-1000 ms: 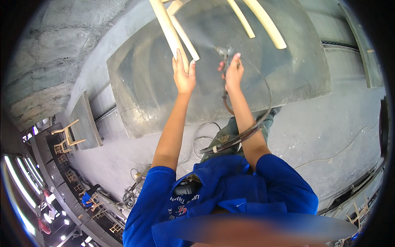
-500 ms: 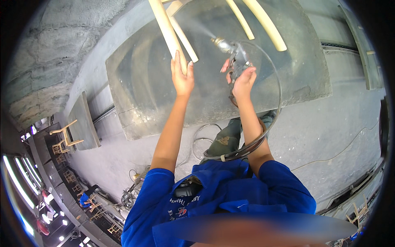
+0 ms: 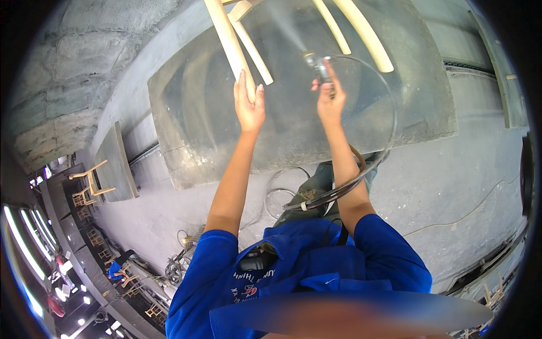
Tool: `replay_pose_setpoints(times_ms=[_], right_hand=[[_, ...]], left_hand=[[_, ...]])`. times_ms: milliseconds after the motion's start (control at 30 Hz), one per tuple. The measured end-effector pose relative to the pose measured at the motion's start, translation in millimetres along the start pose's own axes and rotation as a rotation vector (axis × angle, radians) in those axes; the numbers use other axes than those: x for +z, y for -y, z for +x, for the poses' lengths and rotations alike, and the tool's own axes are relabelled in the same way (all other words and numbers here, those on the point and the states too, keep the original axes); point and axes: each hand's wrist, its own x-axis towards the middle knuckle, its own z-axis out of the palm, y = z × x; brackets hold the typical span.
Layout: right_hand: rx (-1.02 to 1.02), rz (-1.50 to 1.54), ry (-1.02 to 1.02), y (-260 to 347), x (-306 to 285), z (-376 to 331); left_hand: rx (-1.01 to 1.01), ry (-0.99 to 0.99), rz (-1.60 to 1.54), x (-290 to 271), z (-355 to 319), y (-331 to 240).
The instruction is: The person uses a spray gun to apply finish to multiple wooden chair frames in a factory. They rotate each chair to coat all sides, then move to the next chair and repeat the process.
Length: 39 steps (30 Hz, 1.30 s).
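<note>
Head view: wooden leg [image 3: 227, 40] extends beyond left grip [image 3: 250, 111] clasping its end; spray gun [image 3: 323, 71] held within right grip [image 3: 331, 103].

The top edge cuts off the pale wooden frame [image 3: 228, 45], so only 4 legs and part of a crosspiece show. The left grip [image 3: 249, 113] covers the end of 1 leg. The spray gun [image 3: 323, 70] is blurred, its handle mostly hidden by the right grip [image 3: 332, 103], and its trigger cannot be made out. The brown hose [image 3: 359, 156] disappears behind the right forearm [image 3: 351, 195]. At far left, a co-worker [image 3: 116, 271] is too small for any hand to be told.
</note>
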Motion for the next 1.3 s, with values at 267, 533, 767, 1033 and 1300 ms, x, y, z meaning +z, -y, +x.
replay_pose_setpoints(times_ms=[267,533,767,1033,1300], right_hand=[[-0.054,0.06,0.011,29,4,-17],[-0.234,-0.14,-0.074,84,-39,-21],[-0.257,-0.141,0.338,137,-16,-12],[-0.529,-0.118,0.296,226,46,81],[-0.654,-0.246,0.045,264,59,99]], left_hand=[[0.019,-0.07,0.026,-3,5,5],[-0.002,-0.127,0.06,-5,5,12],[0.003,-0.171,0.033,-8,-18,9],[0.02,-0.207,0.055,-10,-68,8],[-0.065,-0.171,0.124,-13,-98,8]])
